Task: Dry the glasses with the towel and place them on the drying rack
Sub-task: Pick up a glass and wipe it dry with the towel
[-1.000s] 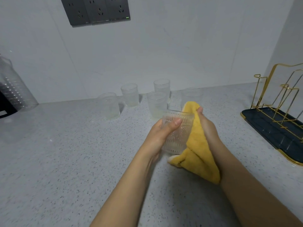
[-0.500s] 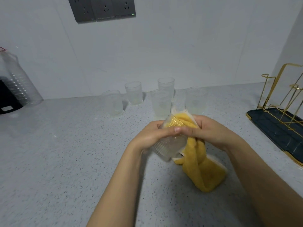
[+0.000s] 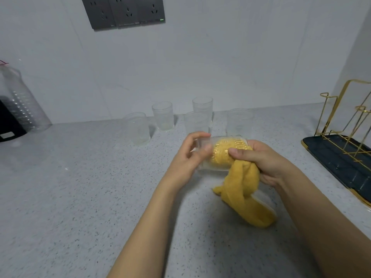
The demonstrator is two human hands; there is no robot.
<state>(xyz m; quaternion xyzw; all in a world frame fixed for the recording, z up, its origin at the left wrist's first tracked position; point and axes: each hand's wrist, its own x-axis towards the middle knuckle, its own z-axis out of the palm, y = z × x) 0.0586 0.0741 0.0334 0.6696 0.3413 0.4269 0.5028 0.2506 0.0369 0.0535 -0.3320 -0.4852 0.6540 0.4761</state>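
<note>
My left hand (image 3: 185, 157) grips a clear ribbed glass (image 3: 218, 167) that lies on its side above the counter, mouth to the right. The yellow towel (image 3: 247, 195) is stuffed into the glass, and its loose end hangs down to the counter. My right hand (image 3: 263, 161) holds the towel at the glass's mouth, thumb on the rim. Several more clear glasses (image 3: 162, 116) stand upright near the wall behind my hands. The gold wire drying rack (image 3: 341, 117) on its dark tray stands at the right edge and holds no glass.
A speckled grey countertop (image 3: 70, 187) runs under everything. A large clear plastic bottle (image 3: 22, 103) and a black object (image 3: 8, 125) sit at the far left. Dark wall sockets (image 3: 124, 11) are mounted above.
The glass has tipped from upright onto its side. The towel, earlier wrapped round the outside, is now pushed inside it by my right hand. The view has shifted slightly right.
</note>
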